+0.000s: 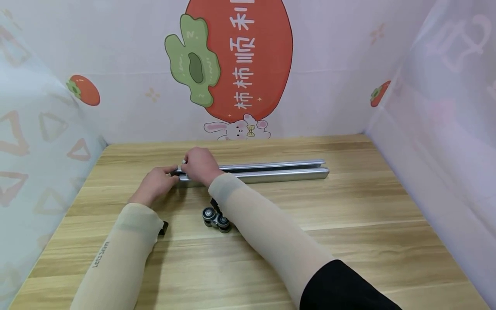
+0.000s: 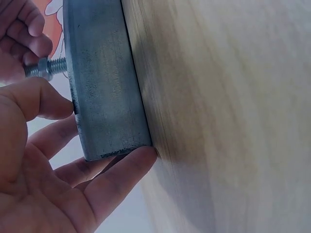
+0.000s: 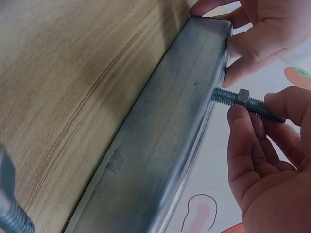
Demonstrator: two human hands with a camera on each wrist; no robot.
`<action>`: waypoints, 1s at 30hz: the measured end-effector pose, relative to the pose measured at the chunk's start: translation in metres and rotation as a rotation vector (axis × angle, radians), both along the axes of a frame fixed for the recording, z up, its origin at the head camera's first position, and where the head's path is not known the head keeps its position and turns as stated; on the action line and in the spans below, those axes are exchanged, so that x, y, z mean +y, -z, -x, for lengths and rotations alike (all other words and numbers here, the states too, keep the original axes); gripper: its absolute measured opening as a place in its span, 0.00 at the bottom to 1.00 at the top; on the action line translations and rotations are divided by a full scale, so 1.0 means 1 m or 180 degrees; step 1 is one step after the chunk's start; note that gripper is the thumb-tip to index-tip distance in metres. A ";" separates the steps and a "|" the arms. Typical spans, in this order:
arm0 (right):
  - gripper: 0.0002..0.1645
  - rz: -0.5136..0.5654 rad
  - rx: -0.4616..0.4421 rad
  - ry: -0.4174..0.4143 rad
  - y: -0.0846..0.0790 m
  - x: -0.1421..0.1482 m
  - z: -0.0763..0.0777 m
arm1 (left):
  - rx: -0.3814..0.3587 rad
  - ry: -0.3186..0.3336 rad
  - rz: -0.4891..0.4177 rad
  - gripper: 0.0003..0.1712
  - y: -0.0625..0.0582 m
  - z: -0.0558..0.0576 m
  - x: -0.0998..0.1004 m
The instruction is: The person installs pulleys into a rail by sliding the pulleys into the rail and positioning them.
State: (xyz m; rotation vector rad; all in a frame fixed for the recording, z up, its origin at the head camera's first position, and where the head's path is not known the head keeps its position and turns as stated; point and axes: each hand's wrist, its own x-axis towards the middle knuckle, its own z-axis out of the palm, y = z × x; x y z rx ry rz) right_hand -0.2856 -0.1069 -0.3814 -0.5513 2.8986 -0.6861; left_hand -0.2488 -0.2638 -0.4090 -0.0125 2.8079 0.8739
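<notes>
A metal channel rail [image 1: 279, 174] with a slot along its top lies across the table. At its left end, my left hand [image 1: 156, 183] holds the rail, thumb at the upper edge and fingers around the end, as the left wrist view shows. My right hand [image 3: 277, 145] pinches a threaded bolt [image 3: 226, 96] carrying a hex nut [image 3: 243, 96]. The bolt stands up out of the rail's slot near that end; its lower part is hidden inside. On the table below my right wrist sits a roller trolley [image 1: 216, 218] with dark wheels, partly covered by the sleeve.
The wooden table [image 1: 368, 241] stretches right of the rail and in front of it. A printed curtain [image 1: 329, 99] hangs behind the table and along both sides. Another bolt [image 3: 14, 213] shows at the right wrist view's lower left corner.
</notes>
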 end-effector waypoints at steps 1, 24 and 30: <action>0.09 -0.0010 0.0023 -0.0007 0.000 -0.001 0.000 | 0.0014 0.0010 0.0013 0.33 0.000 0.000 0.000; 0.19 -0.0014 0.0183 -0.0129 0.001 -0.022 -0.001 | 0.0108 0.0057 0.0007 0.25 0.000 -0.002 0.001; 0.19 0.0018 0.0140 -0.0134 -0.003 -0.028 -0.003 | 0.0216 0.0065 0.0024 0.18 0.001 -0.002 -0.002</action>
